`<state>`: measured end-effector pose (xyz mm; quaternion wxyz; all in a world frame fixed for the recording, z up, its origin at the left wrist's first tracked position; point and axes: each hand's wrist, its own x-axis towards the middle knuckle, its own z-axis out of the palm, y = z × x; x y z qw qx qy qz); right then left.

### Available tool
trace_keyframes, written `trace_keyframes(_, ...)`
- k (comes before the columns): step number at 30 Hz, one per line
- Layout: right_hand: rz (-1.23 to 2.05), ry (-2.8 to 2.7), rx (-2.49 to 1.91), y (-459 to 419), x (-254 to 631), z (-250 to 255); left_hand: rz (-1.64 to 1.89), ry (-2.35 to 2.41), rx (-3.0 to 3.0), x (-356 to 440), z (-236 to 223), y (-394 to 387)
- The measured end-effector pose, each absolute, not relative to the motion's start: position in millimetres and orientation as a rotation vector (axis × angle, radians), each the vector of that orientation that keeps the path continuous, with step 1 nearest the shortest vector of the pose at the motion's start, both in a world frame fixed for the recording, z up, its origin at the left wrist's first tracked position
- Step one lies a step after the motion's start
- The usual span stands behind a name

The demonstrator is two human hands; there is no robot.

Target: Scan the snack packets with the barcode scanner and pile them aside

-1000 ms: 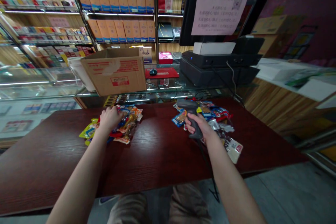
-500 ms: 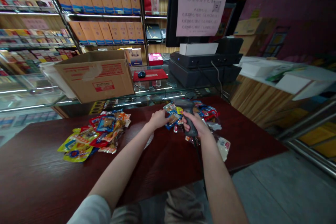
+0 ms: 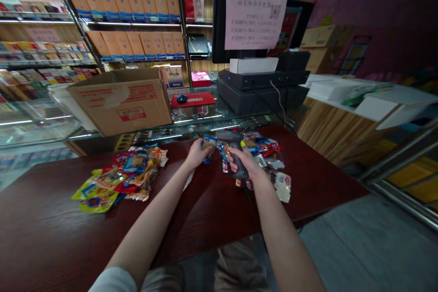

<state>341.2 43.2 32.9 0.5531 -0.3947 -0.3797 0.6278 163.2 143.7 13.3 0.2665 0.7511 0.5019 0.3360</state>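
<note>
My right hand [image 3: 243, 160] is wrapped round the handle of a dark grey barcode scanner [image 3: 239, 169], its head tipped to the left and its cord hanging down. Between the fingers of my left hand [image 3: 196, 154] is a blue snack packet [image 3: 209, 141], held just left of the scanner's head. To the right, behind and beside the scanner, lies a pile of small snack packets [image 3: 262, 145] in blue, red and clear wrapping. A larger heap of snack packets [image 3: 135, 163], with yellow ones [image 3: 99, 194] at its front, rests on the left of the dark red table [image 3: 205, 210].
An open cardboard box [image 3: 125, 100] stands on the glass counter behind the table. Right of it are a mouse [image 3: 181, 98] on a red mat [image 3: 196, 99], and a black cash drawer [image 3: 253, 96] below a monitor with a paper notice [image 3: 255, 20]. Shelves line the back.
My left hand has lifted a blue snack packet off the right pile and drawn it slightly left. The scanner, in my right hand, has shifted a little left in view.
</note>
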Motion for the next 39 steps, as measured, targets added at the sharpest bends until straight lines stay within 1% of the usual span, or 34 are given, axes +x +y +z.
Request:
trace_keyframes(6, 1.642, -1.047, -0.963, 46, 307, 34, 1.036, 1.477, 1.913, 101, 18, 129)
trace_keyframes(10, 1.677, -1.127, -0.958, 44, 274, 47, 1.092, 1.522, 1.825, 68, 20, 119)
trace_keyframes(15, 1.686, -1.163, -0.962, 38, 235, 55, 1.069, 1.602, 1.819, 33, 25, 105)
trace_keyframes(22, 1.767, -1.144, -0.856, 28, 209, 56, 1.095, 1.787, 1.886, -10, 52, 78)
trace_keyframes(24, 1.745, -1.127, -0.831, 27, 211, 53, 1.044, 1.915, 1.891, -23, 59, 75)
trace_keyframes(28, 1.682, -1.087, -0.828, 26, 226, 47, 0.723, 2.169, 1.901, -43, 61, 78)
trace_keyframes(31, 1.635, -1.064, -0.855, 23, 248, 49, 0.599, 2.366, 1.963, -45, 59, 83)
trace_keyframes(34, 1.577, -1.048, -0.895, 18, 274, 53, 0.669, 2.482, 2.068, -30, 64, 87)
trace_keyframes(36, 1.541, -1.024, -0.917, 16, 292, 55, 0.746, 2.381, 2.203, -8, 69, 91)
trace_keyframes(39, 1.471, -0.961, -0.951, 12, 322, 54, 0.761, 2.046, 2.346, 44, 74, 98)
